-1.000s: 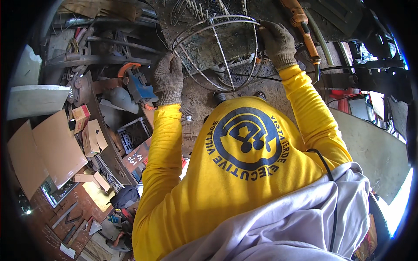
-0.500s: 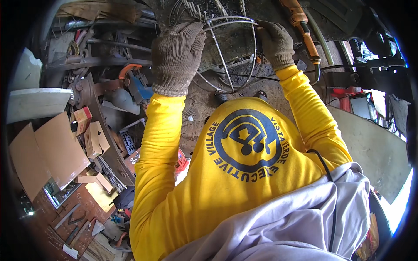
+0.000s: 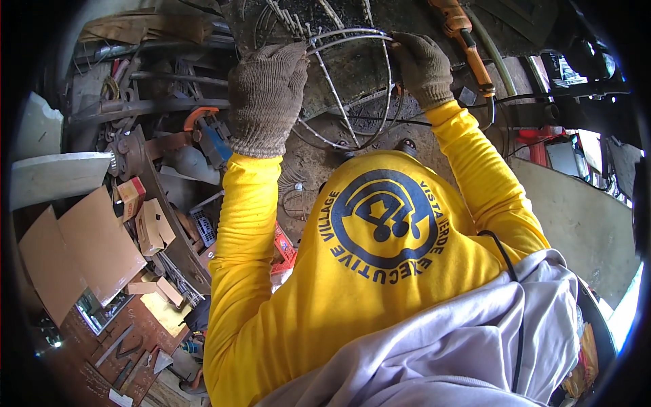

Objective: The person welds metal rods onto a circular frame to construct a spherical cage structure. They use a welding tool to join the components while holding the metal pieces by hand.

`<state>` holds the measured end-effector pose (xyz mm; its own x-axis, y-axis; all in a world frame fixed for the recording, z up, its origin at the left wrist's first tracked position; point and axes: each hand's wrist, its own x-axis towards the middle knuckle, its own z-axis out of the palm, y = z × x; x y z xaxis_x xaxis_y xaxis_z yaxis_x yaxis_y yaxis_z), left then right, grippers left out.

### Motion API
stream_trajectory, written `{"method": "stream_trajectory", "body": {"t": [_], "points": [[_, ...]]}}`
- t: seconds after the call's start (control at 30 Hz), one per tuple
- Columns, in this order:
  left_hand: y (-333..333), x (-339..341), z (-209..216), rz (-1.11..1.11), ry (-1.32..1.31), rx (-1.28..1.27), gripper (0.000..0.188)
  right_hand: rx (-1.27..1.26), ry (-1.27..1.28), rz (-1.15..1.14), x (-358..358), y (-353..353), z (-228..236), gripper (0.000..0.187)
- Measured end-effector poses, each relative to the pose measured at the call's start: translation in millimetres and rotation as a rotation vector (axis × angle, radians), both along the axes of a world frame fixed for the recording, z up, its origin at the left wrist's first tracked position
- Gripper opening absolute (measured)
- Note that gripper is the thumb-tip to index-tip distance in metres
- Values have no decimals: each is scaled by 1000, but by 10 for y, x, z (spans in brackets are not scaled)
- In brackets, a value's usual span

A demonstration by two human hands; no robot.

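I have knitted brown-grey work gloves on both hands. My left hand (image 3: 268, 98) is closed at the left side of a round frame (image 3: 336, 89) of bent metal rod, its fingertips turned away from view. At the frame's upper right, my right hand (image 3: 423, 69) grips the rim with its fingers curled over it. Two thin rims run side by side along the top of the frame, and ribbed rods cross down to a lower curve. It is held up between my hands, over the near edge of a dark, grimy worktop (image 3: 400, 13).
An orange power tool (image 3: 462, 34) with a cord lies at the right of the worktop. Several metal rods (image 3: 288, 17) lie at its far side. To my left are a blue and orange machine (image 3: 215, 141), cardboard boxes (image 3: 152, 225) and hand tools on a brown board (image 3: 139, 319).
Both gloved hands and the frame have shifted slightly left, the left hand also a little lower. The view has turned slightly. Both hands keep their hold.
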<state>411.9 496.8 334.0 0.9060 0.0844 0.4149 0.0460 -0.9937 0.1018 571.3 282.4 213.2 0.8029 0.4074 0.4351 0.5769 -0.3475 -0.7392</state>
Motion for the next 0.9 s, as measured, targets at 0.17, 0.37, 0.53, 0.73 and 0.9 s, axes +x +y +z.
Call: {"method": "stream_trajectory", "body": {"t": [0.17,0.37,0.53,0.73,0.9], "points": [[42,-3,-55,-26,7,71,21,0,6,11,-9,-3,14,20],[8,-5,30,-23,54,219,26,-5,9,10,-8,-2,-3,21],[30,22,64,-69,68,237,23,-30,39,10,-21,-30,76,21],[55,25,81,-81,132,208,18,10,39,26,-53,-128,150,30],[35,68,119,-103,156,199,17,175,103,-124,-24,-415,-110,33]]}}
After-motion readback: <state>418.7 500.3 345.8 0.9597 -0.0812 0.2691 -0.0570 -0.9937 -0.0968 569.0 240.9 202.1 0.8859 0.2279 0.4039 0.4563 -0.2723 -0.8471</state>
